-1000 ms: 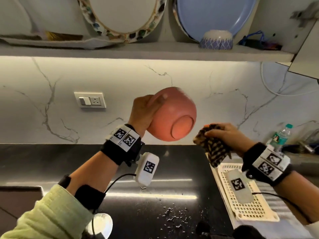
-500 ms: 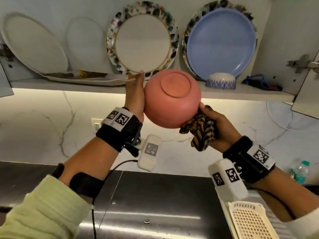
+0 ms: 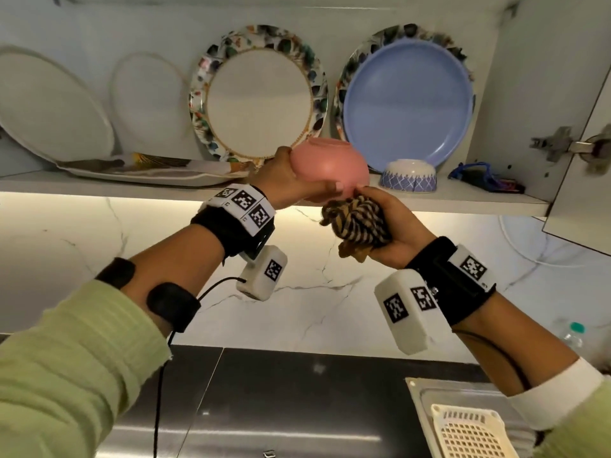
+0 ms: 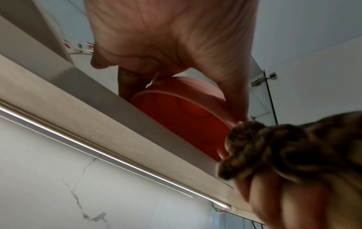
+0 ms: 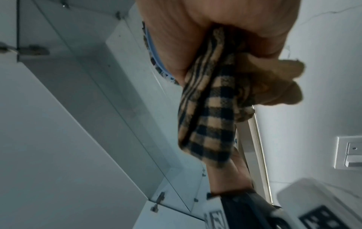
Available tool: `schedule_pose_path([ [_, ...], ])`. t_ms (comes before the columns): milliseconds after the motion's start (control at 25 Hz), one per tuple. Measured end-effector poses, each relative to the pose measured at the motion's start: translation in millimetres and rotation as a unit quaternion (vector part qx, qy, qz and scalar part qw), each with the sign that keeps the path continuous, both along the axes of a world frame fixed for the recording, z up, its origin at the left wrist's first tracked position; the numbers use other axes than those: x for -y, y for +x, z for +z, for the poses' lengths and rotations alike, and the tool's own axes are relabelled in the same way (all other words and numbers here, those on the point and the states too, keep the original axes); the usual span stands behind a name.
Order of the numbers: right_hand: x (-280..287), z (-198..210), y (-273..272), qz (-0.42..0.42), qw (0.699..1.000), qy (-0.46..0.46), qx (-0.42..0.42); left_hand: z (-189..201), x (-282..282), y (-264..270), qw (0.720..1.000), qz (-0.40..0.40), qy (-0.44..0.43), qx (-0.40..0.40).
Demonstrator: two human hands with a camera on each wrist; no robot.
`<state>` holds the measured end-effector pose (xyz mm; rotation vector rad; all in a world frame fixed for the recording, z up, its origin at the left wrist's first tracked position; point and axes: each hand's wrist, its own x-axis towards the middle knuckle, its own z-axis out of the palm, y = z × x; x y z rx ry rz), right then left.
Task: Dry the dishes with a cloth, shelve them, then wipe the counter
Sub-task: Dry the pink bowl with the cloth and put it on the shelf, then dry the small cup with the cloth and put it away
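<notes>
My left hand (image 3: pixel 291 183) grips a pink bowl (image 3: pixel 330 166), upside down, at the front edge of the white shelf (image 3: pixel 132 190). In the left wrist view the bowl (image 4: pixel 188 114) shows its orange inside just above the shelf lip, with my thumb along its rim. My right hand (image 3: pixel 380 219) holds a bunched tan and black checked cloth (image 3: pixel 357 223) right below the bowl, touching its lower side. The right wrist view shows the cloth (image 5: pixel 211 117) hanging from my closed fingers.
On the shelf lean a floral-rimmed plate (image 3: pixel 259 94), a blue plate (image 3: pixel 408 104) and white oval platters (image 3: pixel 49 104). A small blue-patterned bowl (image 3: pixel 408 176) stands upside down right of the pink one. A cabinet door (image 3: pixel 582 133) hangs open at right. Below lie the dark counter (image 3: pixel 281 391) and a white basket (image 3: pixel 469 431).
Both hands rose from counter height to the shelf. The pink bowl turned from sideways to bottom-up and now sits at the shelf edge, with the cloth hand following under it.
</notes>
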<state>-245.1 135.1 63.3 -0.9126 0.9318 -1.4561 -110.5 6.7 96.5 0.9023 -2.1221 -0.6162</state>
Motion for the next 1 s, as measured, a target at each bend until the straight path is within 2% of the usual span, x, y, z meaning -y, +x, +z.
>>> schedule_pose_path([
  [120, 3, -9, -5, -0.033, 0.999, -0.012, -0.020, 8, 8, -18, 0.997, 0.030, 0.010, 0.068],
  [240, 2, -24, -14, -0.046, 0.999, -0.002, -0.014, 14, 18, -38, 0.994, 0.002, -0.010, 0.110],
  [360, -1, -39, -29, -0.073, 0.997, 0.019, -0.019, 16, 27, -53, 0.993, -0.016, -0.012, 0.113],
  [520, -3, -52, -43, -0.099, 0.995, 0.017, -0.010, 13, 38, -61, 0.993, 0.000, 0.037, 0.115],
  [600, -5, -55, -47, -0.110, 0.994, 0.013, -0.015, 17, 34, -59, 0.989, 0.049, 0.031, 0.134],
  [680, -11, -60, -49, -0.124, 0.992, 0.010, -0.030, 15, 11, -43, 0.988, 0.105, -0.019, 0.113],
  [760, -22, -68, -45, -0.142, 0.988, 0.008, -0.055, -9, -22, -11, 0.988, 0.095, -0.117, 0.017],
  [840, -31, -81, -35, -0.150, 0.986, 0.009, -0.077, -58, -52, 23, 0.976, 0.063, -0.182, -0.097],
  [920, -34, -103, -22, -0.136, 0.986, 0.024, -0.094, -125, -74, 51, 0.978, 0.077, -0.158, -0.110],
  [1000, -34, -127, -13, -0.115, 0.986, 0.048, -0.108, -181, -85, 65, 0.989, 0.080, -0.096, -0.079],
])
